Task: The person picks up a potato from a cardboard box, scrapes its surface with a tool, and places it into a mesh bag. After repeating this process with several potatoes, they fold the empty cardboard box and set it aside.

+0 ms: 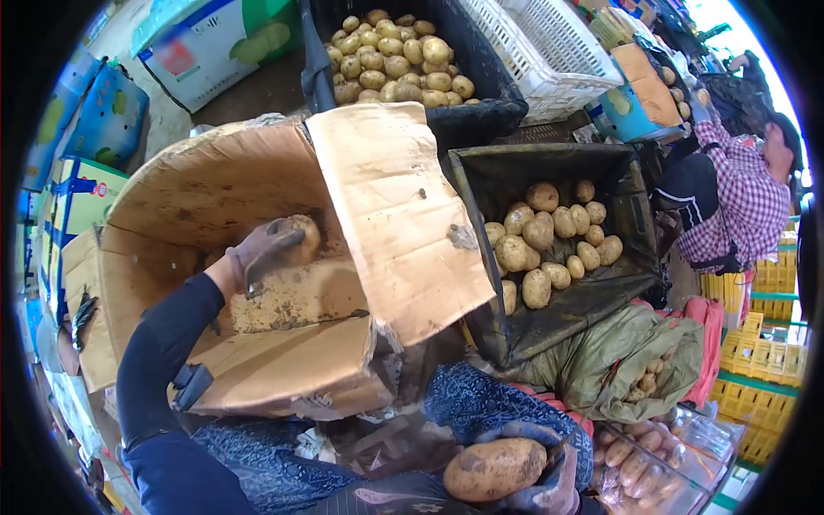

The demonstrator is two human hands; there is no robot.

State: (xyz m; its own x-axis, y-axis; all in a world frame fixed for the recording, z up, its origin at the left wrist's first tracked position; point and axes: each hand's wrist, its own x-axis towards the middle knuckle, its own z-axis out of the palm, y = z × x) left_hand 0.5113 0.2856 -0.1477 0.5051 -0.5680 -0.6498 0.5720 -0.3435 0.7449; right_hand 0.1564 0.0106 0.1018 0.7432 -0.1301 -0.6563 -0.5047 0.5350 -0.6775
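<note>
My left hand (262,249), in a grey glove, reaches down into a large cardboard box (232,167) with dirt on its bottom. Its fingers are closed round a potato (306,240) near the box's far wall. Low in the view, over my lap, my right hand (560,482), also gloved, grips a big oblong potato (495,469) from its right side. A loose cardboard flap (399,215) slants over the box's right side. Beside it stands a black-lined crate (549,154) with several potatoes (538,232) spread in it.
Behind is a dark crate heaped with potatoes (390,64), next to white plastic crates (549,51). A green sack (592,352) and bagged potatoes (644,459) lie at the right. A person in a checked shirt (747,206) is farther right, near yellow crates (764,360).
</note>
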